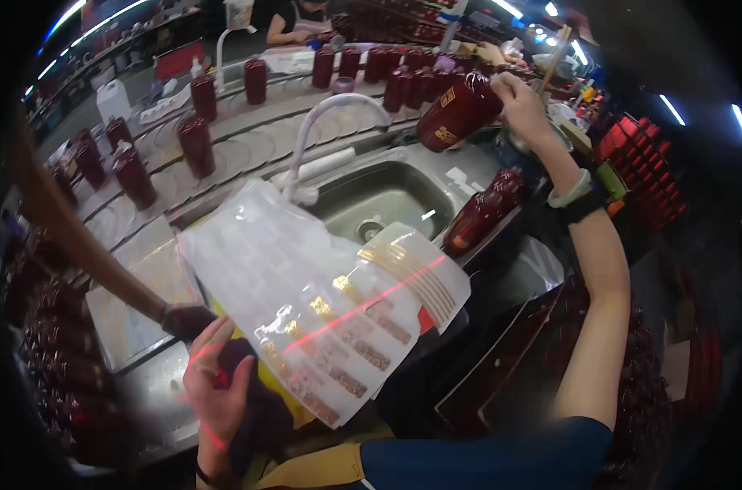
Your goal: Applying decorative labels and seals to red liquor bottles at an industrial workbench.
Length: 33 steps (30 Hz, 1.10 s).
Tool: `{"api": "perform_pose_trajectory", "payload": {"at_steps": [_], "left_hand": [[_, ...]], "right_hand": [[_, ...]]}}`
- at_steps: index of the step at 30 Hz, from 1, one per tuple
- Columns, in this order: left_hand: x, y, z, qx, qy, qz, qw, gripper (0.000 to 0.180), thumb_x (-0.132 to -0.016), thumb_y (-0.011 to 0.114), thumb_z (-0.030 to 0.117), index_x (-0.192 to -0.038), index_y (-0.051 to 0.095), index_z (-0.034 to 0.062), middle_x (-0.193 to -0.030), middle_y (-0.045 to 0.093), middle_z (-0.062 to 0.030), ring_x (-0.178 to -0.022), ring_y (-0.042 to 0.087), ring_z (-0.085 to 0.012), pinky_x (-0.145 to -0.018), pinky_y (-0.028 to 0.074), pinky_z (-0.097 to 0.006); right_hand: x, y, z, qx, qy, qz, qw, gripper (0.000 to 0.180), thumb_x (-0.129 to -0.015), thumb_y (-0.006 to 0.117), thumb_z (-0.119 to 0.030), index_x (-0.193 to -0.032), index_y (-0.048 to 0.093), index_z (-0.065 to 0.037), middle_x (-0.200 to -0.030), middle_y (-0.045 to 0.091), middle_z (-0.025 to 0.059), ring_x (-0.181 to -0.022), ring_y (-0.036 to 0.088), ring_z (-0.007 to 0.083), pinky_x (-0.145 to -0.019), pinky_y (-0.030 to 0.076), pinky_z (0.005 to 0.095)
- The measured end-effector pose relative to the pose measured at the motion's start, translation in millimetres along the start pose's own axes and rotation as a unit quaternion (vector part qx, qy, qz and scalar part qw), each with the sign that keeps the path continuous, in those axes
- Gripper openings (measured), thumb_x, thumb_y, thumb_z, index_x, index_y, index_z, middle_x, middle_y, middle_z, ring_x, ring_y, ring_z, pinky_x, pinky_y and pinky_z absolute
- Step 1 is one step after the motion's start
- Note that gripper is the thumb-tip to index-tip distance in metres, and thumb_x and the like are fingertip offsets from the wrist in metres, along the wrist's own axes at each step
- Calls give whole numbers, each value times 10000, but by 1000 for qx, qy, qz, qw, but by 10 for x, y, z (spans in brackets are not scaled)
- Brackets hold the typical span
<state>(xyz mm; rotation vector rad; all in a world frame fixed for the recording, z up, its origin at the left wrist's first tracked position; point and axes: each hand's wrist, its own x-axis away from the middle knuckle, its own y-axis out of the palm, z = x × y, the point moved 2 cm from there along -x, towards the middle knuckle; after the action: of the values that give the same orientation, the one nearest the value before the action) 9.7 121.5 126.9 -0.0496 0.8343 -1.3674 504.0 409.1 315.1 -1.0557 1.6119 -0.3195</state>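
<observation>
My right hand (516, 102) grips a glossy dark red bottle (459, 113) at its narrow end, holding it tilted above the sink's far right corner. Gold markings show on its side. Low on the left, my left hand (216, 380) has its fingers stretched up and thumb apart, with nothing visible in it. It is beside a white sheet (248, 245) of gold and brown decals, and a smaller curled sheet (420, 273) with gold stripes overlaps that one. A second dark red bottle (485, 214) lies tilted along the sink's right edge.
Behind the sheets is a steel sink (338, 200) with a pale curved faucet (306, 131). Dark red bottles (195, 147) stand along a conveyor of round plates. A brown curved bar (85, 245) crosses the left side. Another person (301, 24) sits at the back.
</observation>
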Motion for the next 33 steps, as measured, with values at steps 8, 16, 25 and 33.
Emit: {"api": "perform_pose_trajectory", "payload": {"at_steps": [8, 16, 25, 33], "left_hand": [[99, 116, 245, -128, 126, 39, 983, 781, -675, 874, 13, -1411, 625, 88, -1568, 439, -195, -1374, 499, -407, -1104, 460, -454], [1082, -124, -72, -128, 120, 120, 977, 750, -676, 912, 120, -1374, 650, 37, -1413, 535, -176, -1222, 577, -361, -1020, 504, -435], [1245, -146, -264, -117, -37, 162, 979, 970, -611, 973, 106, -1467, 531, -6, -1369, 570, -175, -1217, 617, -326, -1010, 524, -400], [1165, -190, -490, -99, -82, 134, 983, 918, -645, 895, 40, -1476, 511, -15, -1411, 566, -198, -1279, 584, -366, -1059, 487, -407]], "right_hand": [[1301, 745, -2009, -373, 19, -339, 863, 270, -1087, 576, -295, -1122, 705, -61, -960, 686, -34, -874, 594, 63, -753, 481, 249], [2204, 1572, -3349, -393, -37, -500, 771, 166, -1087, 551, -256, -1098, 573, -92, -875, 644, -18, -760, 520, 56, -654, 434, 245], [2552, 2690, -3580, -387, -12, -511, 767, 309, -1105, 497, -383, -1213, 487, -93, -974, 631, 57, -836, 552, 123, -726, 483, 313], [2517, 2700, -3375, -479, 110, -504, 711, 380, -1064, 567, -431, -1228, 517, -92, -1155, 728, 108, -930, 675, 172, -727, 518, 322]]}}
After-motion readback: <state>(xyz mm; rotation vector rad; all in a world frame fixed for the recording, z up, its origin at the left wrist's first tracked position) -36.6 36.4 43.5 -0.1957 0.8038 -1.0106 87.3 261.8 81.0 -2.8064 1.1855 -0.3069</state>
